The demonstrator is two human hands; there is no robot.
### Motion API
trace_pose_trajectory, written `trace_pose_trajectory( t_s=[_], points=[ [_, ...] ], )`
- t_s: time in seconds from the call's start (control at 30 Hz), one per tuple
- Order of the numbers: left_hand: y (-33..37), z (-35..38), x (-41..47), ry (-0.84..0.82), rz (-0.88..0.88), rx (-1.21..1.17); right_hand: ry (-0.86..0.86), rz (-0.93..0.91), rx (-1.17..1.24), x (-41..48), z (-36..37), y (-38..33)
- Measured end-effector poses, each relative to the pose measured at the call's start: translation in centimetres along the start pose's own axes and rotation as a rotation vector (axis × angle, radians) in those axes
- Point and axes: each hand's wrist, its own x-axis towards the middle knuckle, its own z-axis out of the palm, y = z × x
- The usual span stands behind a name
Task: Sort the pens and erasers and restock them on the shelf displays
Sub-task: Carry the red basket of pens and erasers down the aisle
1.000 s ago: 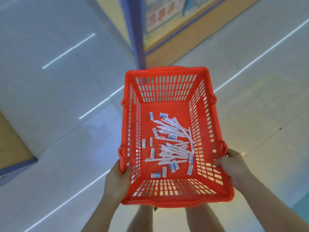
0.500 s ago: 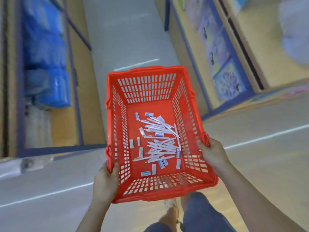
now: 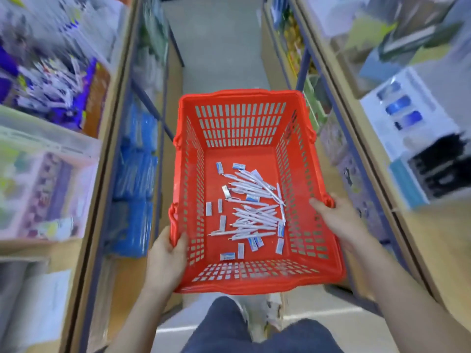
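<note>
Red basket (image 3: 239, 123): rigid, light, loose pens (image 3: 254, 215) and erasers (image 3: 227, 256) shift; both hands (image 3: 167, 258) (image 3: 336, 216) grasp side rims.

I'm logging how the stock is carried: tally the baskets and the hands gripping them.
Red basket: 1
Hands gripping it: 2, left hand and right hand
Total: 3
The pens and erasers inside overlap too much to count.
</note>
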Motion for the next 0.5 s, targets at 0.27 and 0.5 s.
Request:
trace_pose_trajectory(
  t_s=[0.27, 0.5],
  points=[
    [10.4, -2.7, 20.6, -0.044, 0.081, 0.009, 0.124, -0.175, -0.154, 16.3, 4.8, -14.4],
    [19.0, -6.1, 41.8, -0.101, 0.051, -0.084, 0.193, -0.164, -0.041, 30.9, 10.1, -28.6]
  ],
)
